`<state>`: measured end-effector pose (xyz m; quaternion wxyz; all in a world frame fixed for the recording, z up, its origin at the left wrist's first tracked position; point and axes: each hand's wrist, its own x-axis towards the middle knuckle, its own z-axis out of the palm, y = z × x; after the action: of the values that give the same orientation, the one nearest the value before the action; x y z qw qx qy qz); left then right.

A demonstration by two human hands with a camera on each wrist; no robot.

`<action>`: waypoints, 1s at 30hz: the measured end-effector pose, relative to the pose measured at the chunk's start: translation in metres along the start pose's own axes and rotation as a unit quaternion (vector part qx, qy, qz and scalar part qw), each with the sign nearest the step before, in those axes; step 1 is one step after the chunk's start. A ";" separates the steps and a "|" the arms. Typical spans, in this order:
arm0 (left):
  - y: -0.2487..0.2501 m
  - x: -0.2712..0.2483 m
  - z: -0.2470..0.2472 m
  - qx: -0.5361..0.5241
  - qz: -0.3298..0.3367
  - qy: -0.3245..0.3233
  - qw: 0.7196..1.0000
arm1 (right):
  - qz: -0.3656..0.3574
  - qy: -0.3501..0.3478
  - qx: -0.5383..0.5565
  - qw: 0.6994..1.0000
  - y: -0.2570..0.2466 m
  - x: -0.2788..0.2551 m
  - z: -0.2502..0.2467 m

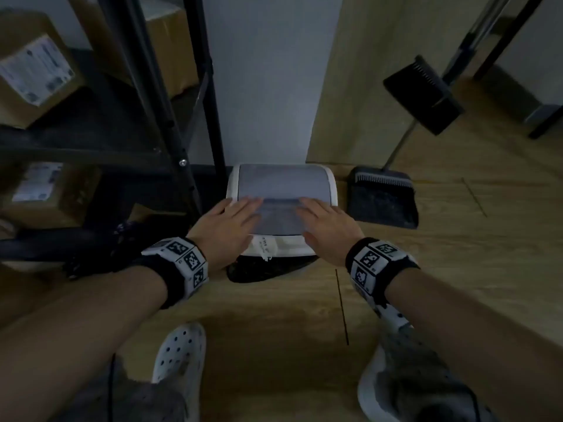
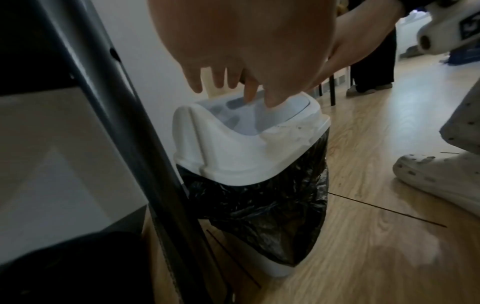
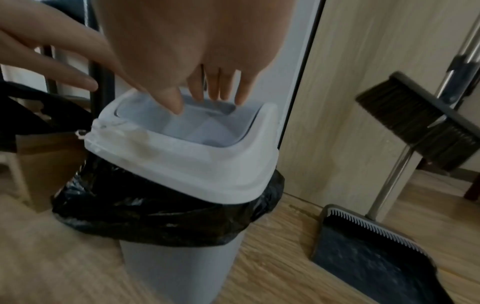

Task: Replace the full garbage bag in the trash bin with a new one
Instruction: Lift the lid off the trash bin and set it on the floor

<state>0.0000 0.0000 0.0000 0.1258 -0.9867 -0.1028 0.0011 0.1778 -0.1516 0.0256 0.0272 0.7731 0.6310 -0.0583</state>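
A grey trash bin (image 3: 176, 273) stands on the floor against the wall. Its white lid frame (image 1: 332, 181) holds a grey swing flap (image 1: 283, 181). A black garbage bag (image 1: 262, 271) is folded over the bin's rim and hangs out below the lid (image 2: 233, 160), crumpled down the sides (image 3: 155, 216). My left hand (image 1: 240, 213) lies over the flap's left part with straight, spread fingers (image 2: 221, 80). My right hand (image 1: 316, 213) lies the same way over its right part, fingers (image 3: 221, 90) pointing down at the flap. Neither hand holds anything. The bag's contents are hidden.
A black metal shelf rack (image 1: 170, 123) with cardboard boxes (image 1: 33, 77) stands close on the left. A dustpan (image 1: 384, 202) and a broom (image 1: 423, 92) lean at the right. A brown paper bag (image 3: 44, 164) sits left of the bin. My white clogs (image 1: 182, 348) are on the wooden floor.
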 end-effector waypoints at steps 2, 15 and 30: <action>-0.004 0.006 0.005 -0.014 -0.012 -0.038 0.999 | 0.009 -0.008 -0.006 1.000 0.003 0.003 0.006; -0.016 0.010 0.023 0.054 0.003 -0.051 0.997 | 0.005 -0.009 -0.002 1.000 -0.001 0.005 0.025; -0.010 0.006 0.018 0.046 0.005 -0.063 0.997 | -0.003 0.000 0.055 0.998 -0.046 0.021 0.061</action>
<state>0.0036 0.0156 -0.0143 0.1647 -0.9783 -0.1057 0.0684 0.1331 -0.1289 -0.0360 -0.0157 0.7716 0.6292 -0.0925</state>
